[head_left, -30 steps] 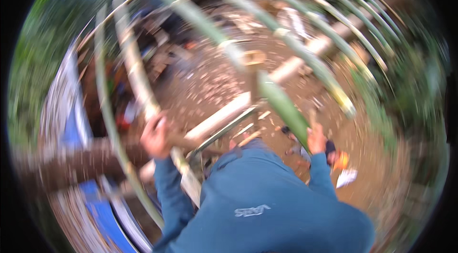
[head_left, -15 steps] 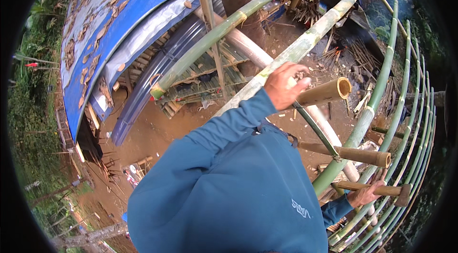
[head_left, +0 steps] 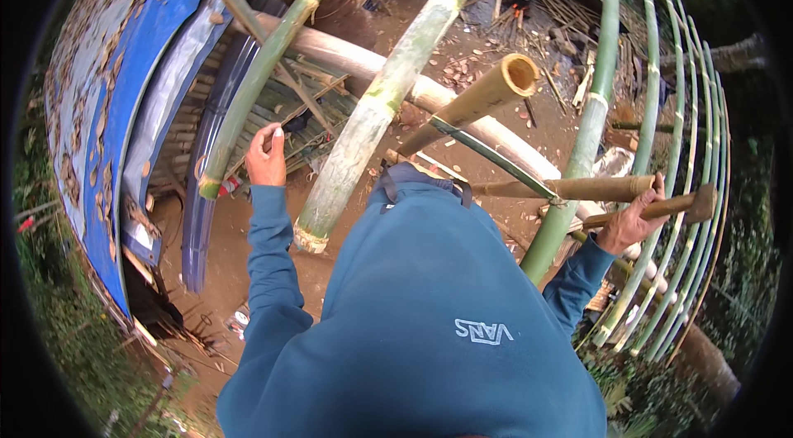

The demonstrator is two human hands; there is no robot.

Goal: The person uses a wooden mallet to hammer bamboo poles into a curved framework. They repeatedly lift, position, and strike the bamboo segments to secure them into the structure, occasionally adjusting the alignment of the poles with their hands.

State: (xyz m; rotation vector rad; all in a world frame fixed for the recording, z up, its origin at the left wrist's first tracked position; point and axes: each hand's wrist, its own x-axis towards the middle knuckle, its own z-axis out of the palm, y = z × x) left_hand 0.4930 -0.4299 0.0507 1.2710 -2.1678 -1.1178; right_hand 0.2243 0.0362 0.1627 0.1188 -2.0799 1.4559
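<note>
My left hand point(head_left: 266, 157) is raised at the left, beside the lower part of a thick green bamboo pole point(head_left: 263, 66). Its fingers are loosely bent, and nothing shows in them. A paler, mottled bamboo pole point(head_left: 382, 95) slants between that hand and my body. On the right, my right hand point(head_left: 632, 221) grips a brown wooden tool with a broad, flared end point(head_left: 700, 203); its other end runs behind the hand. Just above this hand, a tan bamboo post point(head_left: 599, 188) lies close to my fingers. Another upright bamboo post, with a hollow cut top point(head_left: 496, 95), stands ahead of my chest.
Several long green bamboo poles point(head_left: 596, 107) rise on the right. A green strip point(head_left: 496, 159) joins a post and a pole. Below runs a pale log point(head_left: 339, 54). A leaf-strewn blue tarp roof point(head_left: 157, 49) is at left; a small fire point(head_left: 517, 10) burns on the ground.
My left hand has left the hollow bamboo post and moved left, toward the green pole. My right hand, still holding the wooden tool, has risen in view. The whole view has shifted.
</note>
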